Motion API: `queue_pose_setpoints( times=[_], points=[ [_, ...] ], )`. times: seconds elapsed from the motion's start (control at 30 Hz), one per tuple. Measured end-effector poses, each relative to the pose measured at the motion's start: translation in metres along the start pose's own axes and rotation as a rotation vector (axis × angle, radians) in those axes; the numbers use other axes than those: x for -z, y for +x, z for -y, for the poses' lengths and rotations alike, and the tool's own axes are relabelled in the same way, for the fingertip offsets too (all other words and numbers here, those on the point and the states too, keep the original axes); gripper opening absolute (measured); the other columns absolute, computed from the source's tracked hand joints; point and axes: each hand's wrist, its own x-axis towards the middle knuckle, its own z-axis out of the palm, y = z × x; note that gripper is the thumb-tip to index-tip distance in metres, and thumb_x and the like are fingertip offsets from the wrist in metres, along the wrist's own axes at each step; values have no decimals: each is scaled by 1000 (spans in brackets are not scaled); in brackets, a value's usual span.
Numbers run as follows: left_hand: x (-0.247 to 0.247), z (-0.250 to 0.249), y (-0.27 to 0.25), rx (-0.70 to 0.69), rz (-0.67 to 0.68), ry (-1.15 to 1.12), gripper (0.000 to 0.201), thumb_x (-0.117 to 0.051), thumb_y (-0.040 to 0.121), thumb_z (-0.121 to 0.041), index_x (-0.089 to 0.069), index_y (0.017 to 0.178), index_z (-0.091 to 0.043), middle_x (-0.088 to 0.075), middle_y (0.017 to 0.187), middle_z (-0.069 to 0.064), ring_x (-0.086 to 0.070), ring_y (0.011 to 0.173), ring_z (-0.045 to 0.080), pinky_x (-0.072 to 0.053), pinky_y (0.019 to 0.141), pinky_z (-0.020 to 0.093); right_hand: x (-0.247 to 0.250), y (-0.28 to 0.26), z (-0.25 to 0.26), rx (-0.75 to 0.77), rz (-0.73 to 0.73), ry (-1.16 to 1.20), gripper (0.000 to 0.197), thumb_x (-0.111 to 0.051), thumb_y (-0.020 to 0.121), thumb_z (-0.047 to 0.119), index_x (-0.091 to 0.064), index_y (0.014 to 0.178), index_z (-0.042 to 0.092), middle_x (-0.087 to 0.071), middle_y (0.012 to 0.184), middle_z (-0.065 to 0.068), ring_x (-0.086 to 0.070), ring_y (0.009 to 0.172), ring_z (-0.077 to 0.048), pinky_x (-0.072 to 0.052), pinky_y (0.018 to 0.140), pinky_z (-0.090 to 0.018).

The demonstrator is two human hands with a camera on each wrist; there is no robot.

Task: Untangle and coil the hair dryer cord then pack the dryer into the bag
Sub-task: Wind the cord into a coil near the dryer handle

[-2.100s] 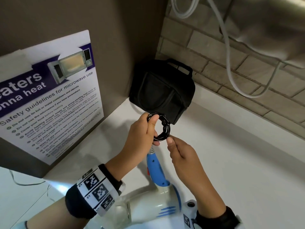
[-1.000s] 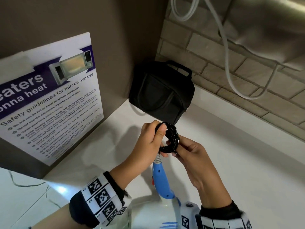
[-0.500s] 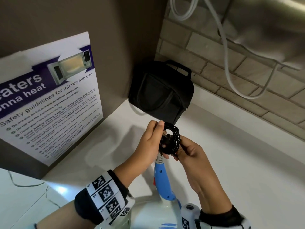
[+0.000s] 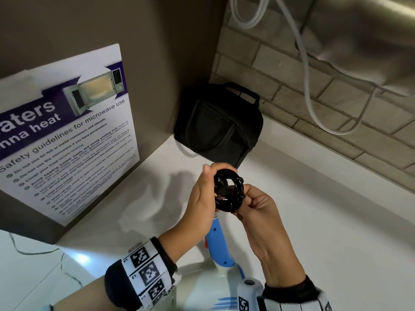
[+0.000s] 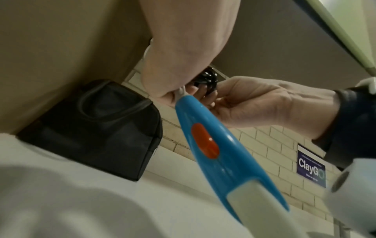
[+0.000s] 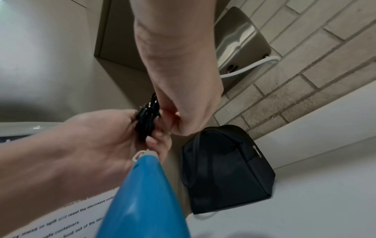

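Item: small tight coil of glossy black hair dryer cord (image 4: 229, 191), held in the air above the white surface (image 4: 336, 221), just in front of the bag.

Hold: left hand (image 4: 203, 198) curled round the coil's left side, thumb over its top; right hand (image 4: 258, 207) pinching the right side with bent fingers. Both hands grip the coil; neither is spread wide.

Attached: hair dryer with blue plastic handle and white body (image 4: 216, 241), hanging below the coil by its grey strain relief, orange switch facing the left wrist view. Whether its body rests on the surface cannot be told.

Container: black fabric zip bag with carry handle (image 4: 219, 125), upright in the corner against the brick-pattern wall (image 4: 292, 104). Zip appears closed; contents not visible. Dryer not yet packed.

Risks, as judged:
- Coil likely springs open if either grip slackens; the cord looks stiff and the loops are unsecured.
- Dryer's weight pulls on the cord's root; a slip could drop it.
- Bag must be opened first, needing a free hand; one-handed coil control looks doubtful.
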Motion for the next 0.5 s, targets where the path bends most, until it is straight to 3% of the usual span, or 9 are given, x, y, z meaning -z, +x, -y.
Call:
queue_pose_setpoints(
  times=[0.07, 0.17, 0.23, 0.3, 0.4, 0.5],
  points=[
    [1, -5, -1, -58, 65, 47, 43, -28, 91, -56, -60, 106, -32, -64, 93, -15, -63, 90, 5, -49, 80, 16, 0, 0, 1, -27, 28, -1, 25, -49, 82, -17, -69, 88, -2, -63, 80, -29, -58, 76, -29, -50, 73, -33],
    [3, -6, 0, -76, 129, 124, 27, -58, 88, -34, -55, 115, -31, -63, 99, -15, -62, 94, 6, -50, 84, 21, 2, 1, 3, -39, 60, -11, 27, -46, 87, -13, -70, 90, 0, -58, 77, -23, -49, 72, -26, -46, 71, -32],
    [5, -2, 5, -65, 114, 203, 26, -57, 89, -32, -57, 115, -34, -63, 105, -12, -61, 102, 8, -51, 90, 30, 2, 0, 4, -37, 56, 4, 27, -45, 92, -6, -70, 93, 3, -62, 75, -15, -52, 70, -21, -45, 71, -30],
    [7, 1, 9, -12, 94, 211, 27, -52, 92, -36, -57, 118, -37, -61, 110, -11, -59, 107, 6, -51, 95, 35, 2, 0, 6, -59, 46, 68, 29, -40, 99, 6, -68, 99, 7, -71, 85, -8, -63, 78, -15, -49, 73, -25],
    [8, 5, 11, 12, 91, 252, 31, -53, 93, -35, -54, 124, -42, -51, 112, -6, -55, 104, 0, -47, 96, 23, -1, -2, 10, -39, 89, 69, 34, -37, 101, 27, -65, 112, 11, -73, 104, -6, -68, 98, -16, -53, 82, -26],
    [7, 6, 9, -72, -25, 378, 37, -59, 86, -40, -56, 123, -43, -37, 101, -9, -49, 99, 3, -42, 93, 11, -7, -5, 9, 22, 68, 13, 31, -50, 95, 29, -64, 114, 9, -72, 107, -9, -67, 104, -20, -53, 88, -28]
  ],
)
